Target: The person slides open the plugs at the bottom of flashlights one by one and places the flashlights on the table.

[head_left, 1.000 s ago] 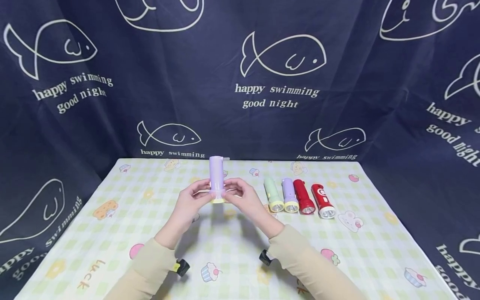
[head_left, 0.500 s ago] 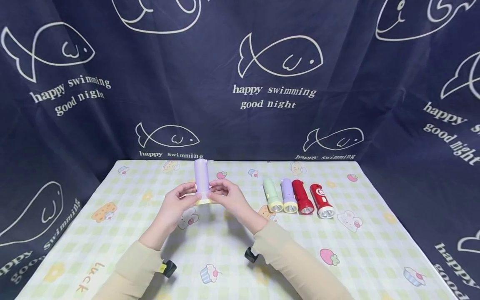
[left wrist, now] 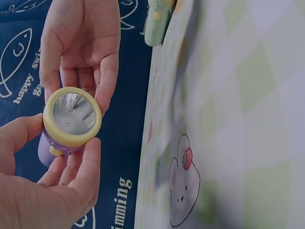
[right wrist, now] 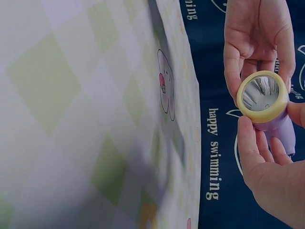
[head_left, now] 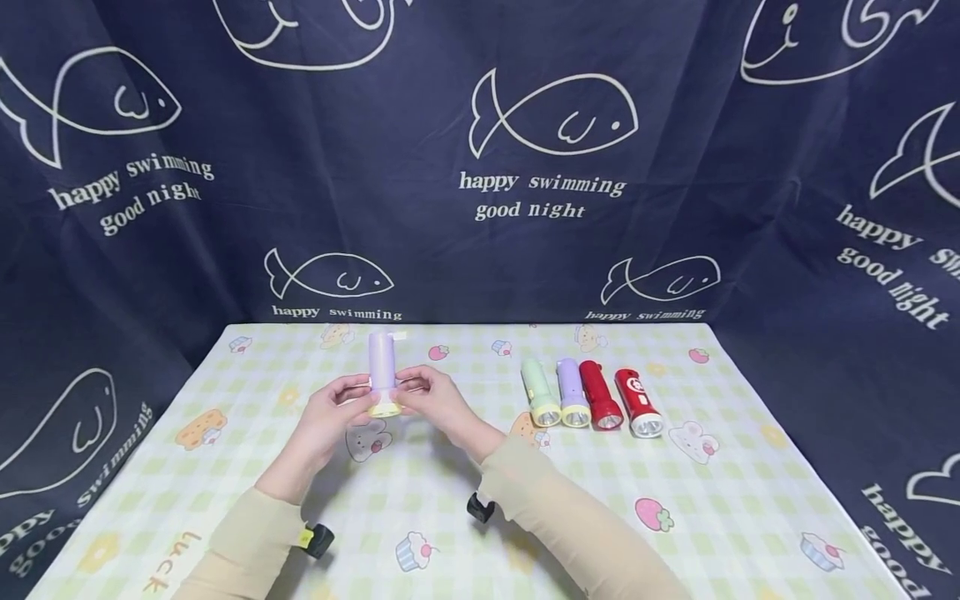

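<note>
Both hands hold a lavender flashlight [head_left: 382, 362] with a yellow rim, above the left-middle of the table. Its lens end points down and toward me, and a small pale tab juts from its top. My left hand [head_left: 322, 417] grips it near the rim from the left, thumb in front and fingers behind. From the other side my right hand [head_left: 438, 402] pinches the same end. The wrist views look straight at the silvery reflector [left wrist: 74, 114], and the left one shows a yellow switch [left wrist: 55, 150] on the body.
Right of the hands several flashlights lie in a row, lenses toward me: a mint one [head_left: 539, 387], a second lavender one [head_left: 572, 387], a red one [head_left: 598, 392] and a red one with a white emblem [head_left: 637, 400]. A dark fish-print curtain [head_left: 555, 275] hangs behind the checked tablecloth [head_left: 585, 508].
Both hands have carried the flashlight left and slightly lower in the head view. Its lens end has tilted toward me, so the lens now shows. The flashlights in the row stay put.
</note>
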Demonstrator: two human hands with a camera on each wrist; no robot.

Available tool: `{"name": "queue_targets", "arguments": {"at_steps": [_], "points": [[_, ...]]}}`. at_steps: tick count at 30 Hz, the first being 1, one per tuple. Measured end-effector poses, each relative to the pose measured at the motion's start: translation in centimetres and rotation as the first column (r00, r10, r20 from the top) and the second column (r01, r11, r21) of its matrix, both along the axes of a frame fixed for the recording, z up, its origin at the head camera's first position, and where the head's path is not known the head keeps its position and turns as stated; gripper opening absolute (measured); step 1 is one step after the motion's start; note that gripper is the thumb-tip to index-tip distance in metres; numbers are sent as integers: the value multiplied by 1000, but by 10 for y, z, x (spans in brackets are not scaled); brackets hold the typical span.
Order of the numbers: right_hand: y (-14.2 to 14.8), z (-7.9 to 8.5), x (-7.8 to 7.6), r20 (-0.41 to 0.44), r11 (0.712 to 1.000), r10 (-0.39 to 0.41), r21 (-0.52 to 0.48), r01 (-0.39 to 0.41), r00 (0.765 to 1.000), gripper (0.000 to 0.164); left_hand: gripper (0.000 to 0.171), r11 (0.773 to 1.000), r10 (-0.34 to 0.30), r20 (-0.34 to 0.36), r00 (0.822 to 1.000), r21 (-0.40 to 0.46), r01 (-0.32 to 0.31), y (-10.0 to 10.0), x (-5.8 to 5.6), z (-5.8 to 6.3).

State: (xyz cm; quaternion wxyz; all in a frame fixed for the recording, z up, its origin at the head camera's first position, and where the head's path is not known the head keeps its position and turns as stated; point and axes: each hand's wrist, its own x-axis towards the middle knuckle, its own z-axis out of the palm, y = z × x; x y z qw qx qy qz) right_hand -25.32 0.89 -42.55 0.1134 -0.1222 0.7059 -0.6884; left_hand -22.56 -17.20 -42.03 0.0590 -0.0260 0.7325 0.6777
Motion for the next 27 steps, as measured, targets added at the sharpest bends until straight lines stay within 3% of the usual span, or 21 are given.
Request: {"name": "queue_targets", "arguments": {"at_steps": [8,16,27], "points": [[-12,-8,-4,35,1000,4,-7,-4,999,36,55,998,-26,25,999,52,25,-13,-7,-5],[-22,-12,-7,48,999,-22,34,20,999,37,58,997,-61,66,996,46,59,-25,-13,-11],[-42,-24,-15,101,999,-36,6,35,994,37,61,995,-79,106,991,71,72,-43,-27,-22]]}}
